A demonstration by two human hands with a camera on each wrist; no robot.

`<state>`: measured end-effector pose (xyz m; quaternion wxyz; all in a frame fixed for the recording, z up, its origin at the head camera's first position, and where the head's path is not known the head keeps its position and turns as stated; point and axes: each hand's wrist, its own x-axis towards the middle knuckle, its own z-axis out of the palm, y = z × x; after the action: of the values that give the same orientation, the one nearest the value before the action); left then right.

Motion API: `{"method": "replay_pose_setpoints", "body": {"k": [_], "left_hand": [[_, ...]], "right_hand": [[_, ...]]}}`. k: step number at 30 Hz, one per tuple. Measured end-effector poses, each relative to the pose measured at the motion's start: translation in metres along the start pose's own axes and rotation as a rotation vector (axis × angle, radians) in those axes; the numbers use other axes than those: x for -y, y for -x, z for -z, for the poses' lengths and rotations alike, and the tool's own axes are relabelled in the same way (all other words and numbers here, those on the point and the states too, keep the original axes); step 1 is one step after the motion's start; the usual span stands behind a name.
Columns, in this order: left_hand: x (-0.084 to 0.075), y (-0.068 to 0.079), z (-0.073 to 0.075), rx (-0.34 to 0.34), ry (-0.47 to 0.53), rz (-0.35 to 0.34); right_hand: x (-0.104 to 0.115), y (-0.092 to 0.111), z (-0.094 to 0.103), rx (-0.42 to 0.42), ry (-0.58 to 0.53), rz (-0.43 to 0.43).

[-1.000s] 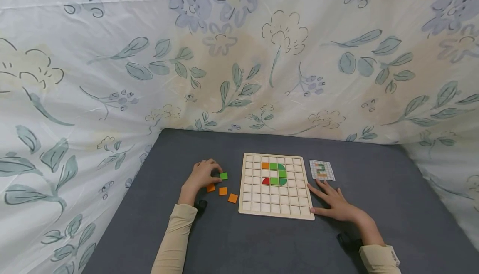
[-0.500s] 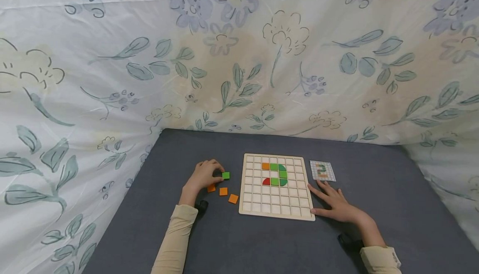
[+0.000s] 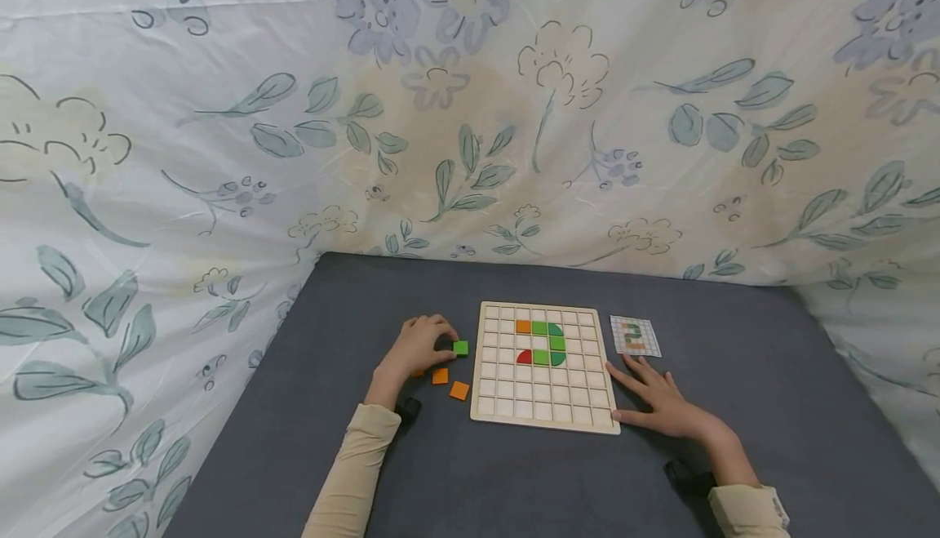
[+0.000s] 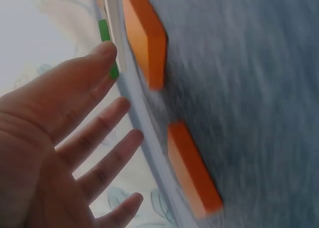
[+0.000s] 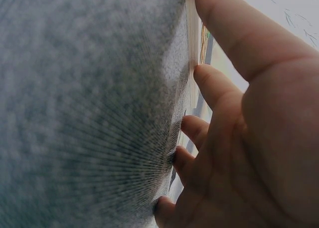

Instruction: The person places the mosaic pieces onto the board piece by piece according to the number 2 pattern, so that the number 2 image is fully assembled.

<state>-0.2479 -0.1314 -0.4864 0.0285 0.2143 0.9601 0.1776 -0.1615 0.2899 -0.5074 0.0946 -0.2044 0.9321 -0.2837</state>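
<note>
Between thumb and index finger, my left hand [image 3: 417,348] pinches a green square tile [image 3: 461,348], just left of the wooden grid board [image 3: 507,411]. The left wrist view shows the thumb tip over the green tile's [image 4: 103,29] face, with the other fingers loosely extended. My right hand [image 3: 664,403] lies with spread fingers at the board's right edge; thumb and index finger touch that edge. On the board, orange, green and red tiles form a curved figure, including a red quarter-round tile [image 3: 525,357] and an orange square tile [image 3: 523,326].
Two orange tiles [image 3: 440,376] [image 3: 458,391] lie left of the board, and a third [image 3: 418,373] is mostly covered by the left hand. A small pattern card [image 3: 636,336] sits right of the board. Flowered cloth [image 3: 470,154] hangs behind the dark table [image 3: 543,481].
My left hand has carried the green tile rightward, closer to the board's left edge. My right hand has stayed at the board's right edge.
</note>
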Motion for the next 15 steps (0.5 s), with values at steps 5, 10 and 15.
{"method": "replay_pose_setpoints", "body": {"k": [5,10,15], "left_hand": [[-0.008,-0.002,-0.004,0.004,-0.011,-0.024],[-0.015,-0.003,-0.005,-0.002,-0.019,-0.045],[-0.023,-0.002,-0.004,-0.003,-0.023,-0.079]], "right_hand": [[0.000,0.000,0.001,0.003,-0.007,0.006],[-0.003,0.000,-0.002,-0.015,-0.023,0.029],[-0.007,0.001,-0.004,-0.028,-0.027,0.059]]}}
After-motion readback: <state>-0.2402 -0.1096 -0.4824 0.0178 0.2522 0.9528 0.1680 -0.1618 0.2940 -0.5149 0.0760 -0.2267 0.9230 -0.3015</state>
